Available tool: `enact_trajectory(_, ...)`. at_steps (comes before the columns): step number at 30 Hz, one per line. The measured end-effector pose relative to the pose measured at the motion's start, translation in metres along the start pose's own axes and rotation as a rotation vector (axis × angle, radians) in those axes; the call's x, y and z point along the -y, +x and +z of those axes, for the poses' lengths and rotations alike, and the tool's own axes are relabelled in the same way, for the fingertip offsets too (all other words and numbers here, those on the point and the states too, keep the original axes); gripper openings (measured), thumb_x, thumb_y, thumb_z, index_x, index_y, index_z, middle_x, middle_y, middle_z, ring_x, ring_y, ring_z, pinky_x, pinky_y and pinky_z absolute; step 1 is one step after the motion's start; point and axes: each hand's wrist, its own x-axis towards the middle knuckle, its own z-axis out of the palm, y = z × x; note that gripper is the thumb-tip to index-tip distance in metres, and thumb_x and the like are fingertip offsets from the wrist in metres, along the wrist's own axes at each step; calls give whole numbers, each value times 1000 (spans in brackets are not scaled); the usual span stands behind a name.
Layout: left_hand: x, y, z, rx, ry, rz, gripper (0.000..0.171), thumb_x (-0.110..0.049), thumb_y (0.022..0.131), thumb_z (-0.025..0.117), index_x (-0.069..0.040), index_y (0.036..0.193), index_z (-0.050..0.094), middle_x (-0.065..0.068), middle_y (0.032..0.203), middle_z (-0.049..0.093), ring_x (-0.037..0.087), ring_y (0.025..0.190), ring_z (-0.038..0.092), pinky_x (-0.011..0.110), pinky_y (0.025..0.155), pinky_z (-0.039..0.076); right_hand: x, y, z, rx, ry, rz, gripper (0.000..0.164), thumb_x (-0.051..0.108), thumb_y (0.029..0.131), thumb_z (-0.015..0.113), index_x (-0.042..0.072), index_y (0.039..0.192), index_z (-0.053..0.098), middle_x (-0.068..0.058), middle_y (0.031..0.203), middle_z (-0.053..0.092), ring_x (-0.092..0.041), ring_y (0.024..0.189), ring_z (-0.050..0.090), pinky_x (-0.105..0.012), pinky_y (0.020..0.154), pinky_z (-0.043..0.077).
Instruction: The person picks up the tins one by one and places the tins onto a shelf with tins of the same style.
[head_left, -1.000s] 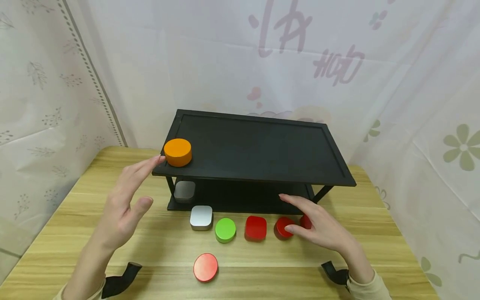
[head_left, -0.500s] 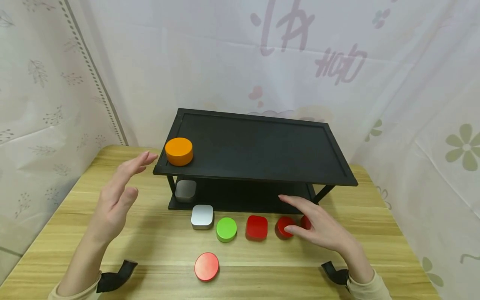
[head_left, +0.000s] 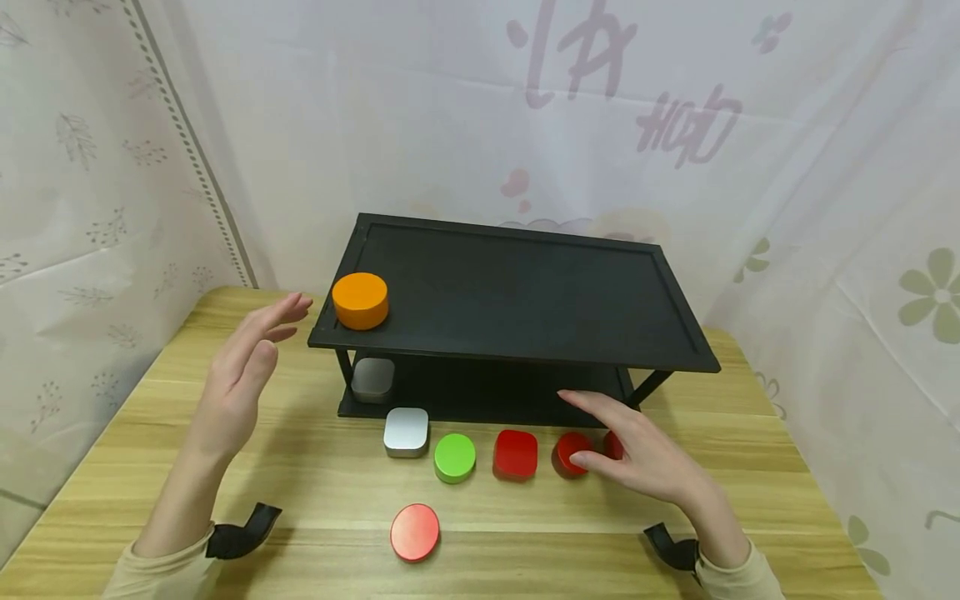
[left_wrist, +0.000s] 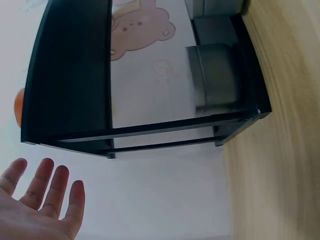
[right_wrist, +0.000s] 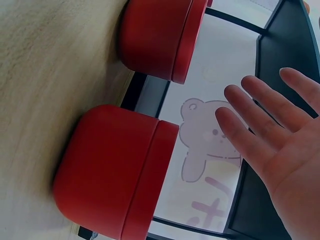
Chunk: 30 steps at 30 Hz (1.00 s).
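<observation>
A black two-tier rack (head_left: 517, 287) stands on the table, with an orange round tin (head_left: 361, 302) at the left end of its top tier. My left hand (head_left: 236, 383) is raised just left of that tin, fingers extended and holding nothing; the left wrist view shows a gap between the fingers (left_wrist: 59, 176) and the rack. On the lower tier sits a silver square tin (head_left: 373, 380). My right hand (head_left: 641, 450) hovers with extended fingers over the right end of the row, partly covering a red round tin (head_left: 572, 455) and another red tin (head_left: 612, 445).
Along the rack's front edge also stand a silver square tin (head_left: 407, 432), a green round tin (head_left: 454, 458) and a red square tin (head_left: 515, 455). Closer to me lies a red round tin (head_left: 415, 532). A patterned white curtain (head_left: 420, 108) hangs behind the wooden table (head_left: 525, 558).
My left hand has drawn back leftward from the orange tin, whose side its fingertips met a second ago. My right hand keeps its place, and the tins have not moved.
</observation>
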Motion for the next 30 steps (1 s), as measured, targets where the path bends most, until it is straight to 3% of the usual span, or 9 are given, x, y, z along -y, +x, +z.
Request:
enact_trajectory(6, 9, -1, -2, 16, -28, -51, 42, -2, 99, 31, 1, 139, 43, 17, 135, 52, 17, 124, 50, 18, 100, 40, 0, 0, 0, 4, 7, 4, 66, 54, 85, 60, 40, 143, 31, 15, 145, 40, -8, 122, 48, -35, 97, 49)
enact_trajectory(11, 13, -1, -2, 45, -71, -90, 42, -3, 100, 31, 1, 140, 41, 15, 135, 53, 15, 123, 50, 16, 99, 40, -1, 1, 0, 6, 11, 2, 66, 54, 85, 60, 40, 143, 31, 13, 144, 42, -3, 115, 47, -31, 92, 49)
enact_trajectory(16, 16, -1, -1, 102, -110, -193, 45, -5, 100, 31, -6, 144, 37, 3, 139, 51, 9, 125, 48, 14, 99, 38, -2, 1, 0, 12, 12, 2, 66, 54, 85, 60, 40, 143, 31, 10, 144, 43, -1, 109, 46, -30, 89, 49)
enact_trajectory(19, 18, -1, -1, 132, -95, -231, 45, -7, 101, 31, -9, 145, 36, -2, 141, 49, 5, 127, 45, 12, 98, 37, -2, 1, 0, 14, 14, 3, 66, 54, 85, 60, 40, 143, 31, 10, 144, 43, -1, 110, 46, -30, 89, 49)
enact_trajectory(24, 22, -1, 1, 162, -62, -285, 44, -13, 102, 31, -13, 146, 35, 0, 148, 42, 1, 132, 39, 7, 100, 34, -2, 1, 0, 9, -4, -5, 66, 54, 85, 59, 39, 143, 31, 11, 144, 43, -2, 113, 47, -32, 93, 49)
enact_trajectory(30, 23, -1, 3, 196, -39, -394, 44, -24, 103, 32, -21, 147, 34, 2, 154, 33, -2, 137, 30, 4, 101, 29, -5, 2, 1, 9, -12, 1, 65, 55, 86, 59, 40, 143, 31, 14, 144, 42, -4, 123, 47, -37, 99, 47)
